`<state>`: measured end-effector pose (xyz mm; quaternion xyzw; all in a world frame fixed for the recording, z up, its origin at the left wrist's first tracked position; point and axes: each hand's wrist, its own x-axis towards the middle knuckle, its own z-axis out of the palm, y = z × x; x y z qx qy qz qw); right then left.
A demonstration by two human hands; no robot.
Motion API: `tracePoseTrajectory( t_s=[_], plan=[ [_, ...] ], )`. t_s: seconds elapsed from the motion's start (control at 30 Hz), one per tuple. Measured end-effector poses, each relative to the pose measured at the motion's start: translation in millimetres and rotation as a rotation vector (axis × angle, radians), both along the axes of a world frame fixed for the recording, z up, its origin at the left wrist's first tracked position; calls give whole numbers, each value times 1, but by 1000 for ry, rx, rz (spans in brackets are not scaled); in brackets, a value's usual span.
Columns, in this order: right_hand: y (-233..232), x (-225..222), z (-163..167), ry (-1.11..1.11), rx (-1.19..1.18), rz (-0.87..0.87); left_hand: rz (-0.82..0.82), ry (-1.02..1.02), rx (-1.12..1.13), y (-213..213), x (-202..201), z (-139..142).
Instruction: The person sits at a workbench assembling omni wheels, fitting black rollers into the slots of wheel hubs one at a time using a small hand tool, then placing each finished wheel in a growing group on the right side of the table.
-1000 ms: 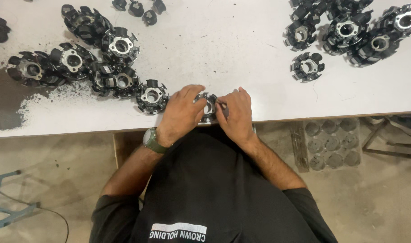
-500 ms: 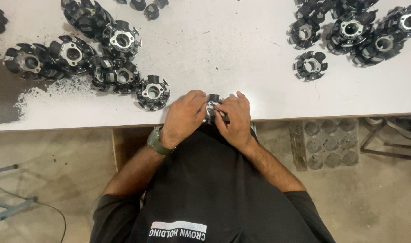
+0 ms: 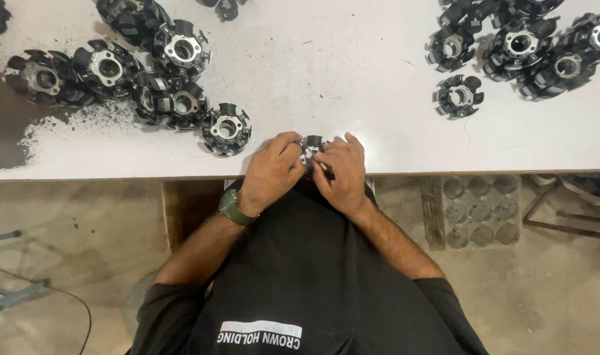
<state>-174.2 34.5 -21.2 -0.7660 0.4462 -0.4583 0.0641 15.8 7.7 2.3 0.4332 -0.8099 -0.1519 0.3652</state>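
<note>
Both hands meet at centre frame, right at the near edge of the white table (image 3: 352,85). Left hand (image 3: 272,172) & right hand (image 3: 343,172) are closed together around one small black toothed ring part (image 3: 311,146) w/ a pale metal core; fingers wrap it from both sides, only its top shows between the knuckles. Green watch (image 3: 231,207) on the left wrist, just below the table edge. Nearest loose part (image 3: 227,129) sits just left of the left hand, apart from it. More of the same parts in a cluster (image 3: 149,72) upper left, beside dark grit (image 3: 63,128) spread toward the left edge. Another cluster (image 3: 530,46) upper right, w/ one single part (image 3: 458,96) below it. Btw the two clusters the table surface is bare, wide open room above the hands. Grey tray (image 3: 481,210) on the floor lower right.
</note>
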Motion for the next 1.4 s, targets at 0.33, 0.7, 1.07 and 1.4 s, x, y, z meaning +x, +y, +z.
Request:
tracePoseTrajectory(
  t_s=[0.33, 0.7, 1.07, 1.4],
  plan=[
    [-3, 1, 7, 111, 27, -31, 0, 71, 21, 5, 3, -5],
    [-42, -63, 31, 129, 33, -312, 527, -416, -105, -3, 79, 44],
    [-7, -42, 23, -213, 13, -167, 188, -153, -61, -11, 65, 37],
    [2, -28, 12, -202, 102, -146, -298, -124, 53, -23, 9, 37]
  ],
)
